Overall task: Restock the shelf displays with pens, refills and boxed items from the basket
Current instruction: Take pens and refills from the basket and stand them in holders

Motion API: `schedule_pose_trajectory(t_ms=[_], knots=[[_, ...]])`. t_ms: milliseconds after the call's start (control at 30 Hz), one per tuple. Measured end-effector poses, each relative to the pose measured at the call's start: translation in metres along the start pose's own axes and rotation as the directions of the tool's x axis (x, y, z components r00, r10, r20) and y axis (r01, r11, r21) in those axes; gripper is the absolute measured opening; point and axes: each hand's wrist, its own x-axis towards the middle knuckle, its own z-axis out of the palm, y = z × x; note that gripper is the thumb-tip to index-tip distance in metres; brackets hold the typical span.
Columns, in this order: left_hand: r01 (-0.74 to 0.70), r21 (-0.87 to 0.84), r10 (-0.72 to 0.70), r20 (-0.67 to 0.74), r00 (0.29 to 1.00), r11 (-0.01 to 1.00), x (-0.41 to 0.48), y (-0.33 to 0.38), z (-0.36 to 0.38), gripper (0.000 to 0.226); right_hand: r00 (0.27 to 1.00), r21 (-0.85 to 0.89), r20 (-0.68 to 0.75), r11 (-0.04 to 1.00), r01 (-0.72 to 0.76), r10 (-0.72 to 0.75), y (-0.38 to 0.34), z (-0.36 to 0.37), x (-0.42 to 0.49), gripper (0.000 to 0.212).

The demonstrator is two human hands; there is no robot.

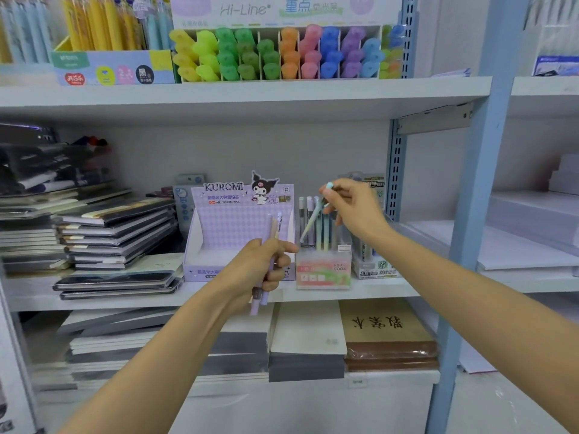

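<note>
My left hand (261, 267) grips a small bunch of pastel pens (268, 245), held upright in front of the purple Kuromi display box (219, 227), which looks hollow inside. My right hand (351, 208) pinches the top of a pale green pen (310, 223) that leans tilted, its lower end in the clear Fruit Soda pen holder (324, 270). Several other pens stand upright in that holder. The basket is out of view.
Stacks of notebooks (116, 236) fill the left of the middle shelf (391, 291). Another pen box (371, 267) stands right of the holder, beside the blue upright (394, 180). Highlighters (282, 54) fill the shelf above; paper pads (385, 333) lie below.
</note>
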Motion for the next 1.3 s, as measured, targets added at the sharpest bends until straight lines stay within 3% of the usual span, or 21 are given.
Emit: schedule_pose_trajectory(t_ms=[300, 400, 500, 633, 767, 900, 1000, 1100, 1200, 1300], knots=[[-0.149, 0.028, 0.147, 0.064, 0.987, 0.988, 0.000, -0.008, -0.007, 0.035, 0.982, -0.353, 0.137, 0.920, 0.170, -0.129, 0.008, 0.012, 0.010, 0.023], [-0.161, 0.060, 0.159, 0.042, 0.986, 0.985, 0.001, -0.011, -0.009, 0.033, 0.977, -0.373, 0.173, 0.910, 0.179, -0.121, 0.007, 0.015, 0.014, 0.020], [-0.126, 0.025, 0.125, 0.035, 0.992, 0.992, 0.002, -0.014, -0.009, 0.030, 0.978, -0.324, 0.135, 0.925, 0.197, -0.161, 0.005, 0.021, 0.013, 0.020], [-0.100, 0.000, 0.100, 0.033, 0.994, 0.995, 0.004, -0.016, -0.009, 0.029, 0.967, -0.421, 0.046, 0.873, 0.247, -0.252, 0.008, 0.029, 0.017, 0.010], [-0.132, 0.002, 0.131, 0.064, 0.989, 0.991, 0.003, -0.014, -0.009, 0.032, 0.981, -0.493, 0.051, 0.850, 0.189, -0.188, 0.012, 0.031, 0.021, 0.009], [-0.148, 0.036, 0.145, 0.082, 0.986, 0.988, 0.001, -0.012, -0.005, 0.035, 0.989, -0.551, 0.121, 0.823, 0.139, -0.086, 0.007, 0.025, 0.019, 0.022], [-0.155, 0.063, 0.149, 0.094, 0.984, 0.986, -0.002, -0.010, -0.002, 0.038, 0.990, -0.305, 0.111, 0.945, 0.121, -0.091, -0.002, 0.019, 0.007, 0.034], [-0.156, 0.074, 0.147, 0.106, 0.983, 0.985, -0.004, -0.008, 0.004, 0.039, 0.949, 0.163, 0.316, 0.986, -0.039, -0.014, -0.014, 0.012, -0.009, 0.032], [-0.168, 0.084, 0.156, 0.133, 0.979, 0.982, -0.006, -0.004, 0.010, 0.041, 0.891, 0.264, 0.453, 0.958, -0.114, -0.018, -0.018, 0.009, -0.019, 0.019], [-0.169, 0.068, 0.162, 0.106, 0.981, 0.983, -0.007, -0.001, 0.012, 0.043, 0.942, 0.342, 0.335, 0.928, -0.148, 0.027, -0.018, 0.000, -0.017, 0.006]])
